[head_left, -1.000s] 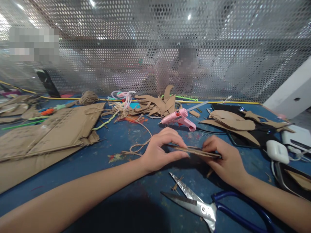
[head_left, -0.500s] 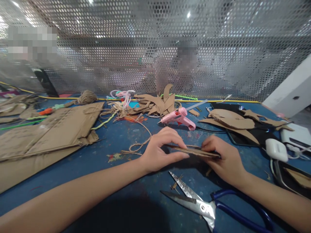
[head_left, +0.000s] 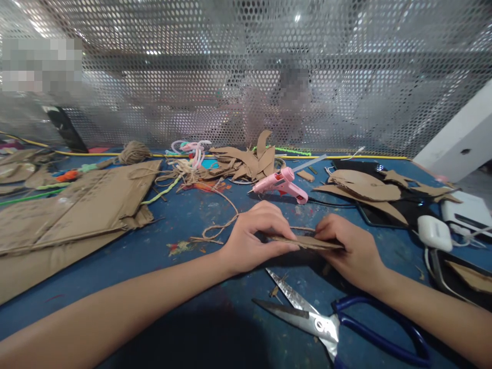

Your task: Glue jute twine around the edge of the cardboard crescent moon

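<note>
Between my two hands a thin cardboard piece (head_left: 313, 242) is held nearly edge-on above the blue table. My left hand (head_left: 258, 233) pinches its left end with thumb and fingers. At the other end, my right hand (head_left: 348, 248) is closed on it, fingers partly hidden behind the edge. A strand of twine (head_left: 215, 231) runs on the table beside my left hand and shows again behind the cardboard; I cannot tell whether it is attached. Just below my hands lie scissors (head_left: 317, 324) with blue handles, blades apart. Beyond them rests a pink glue gun (head_left: 282, 184) with a glue stick in its back.
Folded cardboard (head_left: 84, 210) covers the left side, with a twine ball (head_left: 134, 152) behind it. Cut cardboard strips (head_left: 246, 159) are piled at the back. To the right are cardboard shapes (head_left: 365, 184) on a dark tablet and a white earbud case (head_left: 434, 233). A perforated metal screen (head_left: 215, 102) stands behind.
The cardboard piece has tilted slightly, so a little more of its flat face shows. Both hands keep their hold; the whole view has shifted a little.
</note>
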### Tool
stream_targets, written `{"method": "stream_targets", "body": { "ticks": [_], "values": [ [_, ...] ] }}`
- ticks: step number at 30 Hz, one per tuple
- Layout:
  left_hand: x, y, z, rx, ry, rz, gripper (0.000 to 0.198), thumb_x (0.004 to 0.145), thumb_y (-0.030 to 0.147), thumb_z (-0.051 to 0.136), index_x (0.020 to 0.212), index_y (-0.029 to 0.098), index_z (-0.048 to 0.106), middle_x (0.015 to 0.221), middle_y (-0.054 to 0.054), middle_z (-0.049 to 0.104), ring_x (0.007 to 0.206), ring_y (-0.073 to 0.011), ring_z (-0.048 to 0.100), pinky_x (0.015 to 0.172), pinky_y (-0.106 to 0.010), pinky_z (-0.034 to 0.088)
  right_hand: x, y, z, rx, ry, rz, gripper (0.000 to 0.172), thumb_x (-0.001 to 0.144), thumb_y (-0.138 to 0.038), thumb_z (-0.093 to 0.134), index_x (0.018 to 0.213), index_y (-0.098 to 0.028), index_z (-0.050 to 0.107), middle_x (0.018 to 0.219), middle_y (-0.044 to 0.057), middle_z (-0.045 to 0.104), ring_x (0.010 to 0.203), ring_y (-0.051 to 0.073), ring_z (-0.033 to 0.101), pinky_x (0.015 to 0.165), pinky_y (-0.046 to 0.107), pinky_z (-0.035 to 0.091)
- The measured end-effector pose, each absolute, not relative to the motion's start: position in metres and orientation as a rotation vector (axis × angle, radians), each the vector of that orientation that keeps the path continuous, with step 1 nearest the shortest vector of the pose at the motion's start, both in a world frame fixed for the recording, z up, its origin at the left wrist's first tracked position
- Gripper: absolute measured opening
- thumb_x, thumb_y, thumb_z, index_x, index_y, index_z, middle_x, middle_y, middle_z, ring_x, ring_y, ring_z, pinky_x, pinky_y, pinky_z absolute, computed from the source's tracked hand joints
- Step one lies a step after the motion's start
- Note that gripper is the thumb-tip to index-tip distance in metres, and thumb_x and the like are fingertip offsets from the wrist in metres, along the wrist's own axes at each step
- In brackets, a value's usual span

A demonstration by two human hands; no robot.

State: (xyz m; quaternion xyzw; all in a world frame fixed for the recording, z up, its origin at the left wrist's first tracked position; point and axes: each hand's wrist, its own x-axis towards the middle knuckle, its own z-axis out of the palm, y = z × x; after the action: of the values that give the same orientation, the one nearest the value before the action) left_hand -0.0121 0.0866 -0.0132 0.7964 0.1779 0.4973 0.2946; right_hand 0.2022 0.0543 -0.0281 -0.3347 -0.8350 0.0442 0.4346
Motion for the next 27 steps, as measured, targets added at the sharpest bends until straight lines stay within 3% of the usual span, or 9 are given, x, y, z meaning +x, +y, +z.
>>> {"method": "stream_targets", "body": {
  "ticks": [8,27],
  "values": [
    [-0.0098,0.0847,-0.0121,2.253,0.420,1.335,0.017,0.067,0.026,0.082,0.078,0.020,0.070,0.071,-0.003,0.072,0.073,-0.0166,0.063,0.078,-0.033,0.048,0.2035,0.0550,-0.0293,-0.824,-2.107,0.116,0.012,0.088,-0.019,0.056,0.077,-0.022,0.053,0.069,0.001,0.062,0.063,0.014,0.059,0.056,0.024,0.044],
    [-0.0063,0.0840,-0.0108,2.295,0.370,1.429,0.013,0.070,0.023,0.079,0.075,0.017,0.068,0.068,-0.003,0.071,0.068,-0.0159,0.064,0.074,-0.034,0.048,0.2057,0.0556,-0.0343,-0.819,-2.132,0.142,0.011,0.088,-0.019,0.058,0.080,-0.021,0.050,0.072,0.001,0.058,0.065,0.013,0.055,0.058,0.024,0.041]
  ]
}}
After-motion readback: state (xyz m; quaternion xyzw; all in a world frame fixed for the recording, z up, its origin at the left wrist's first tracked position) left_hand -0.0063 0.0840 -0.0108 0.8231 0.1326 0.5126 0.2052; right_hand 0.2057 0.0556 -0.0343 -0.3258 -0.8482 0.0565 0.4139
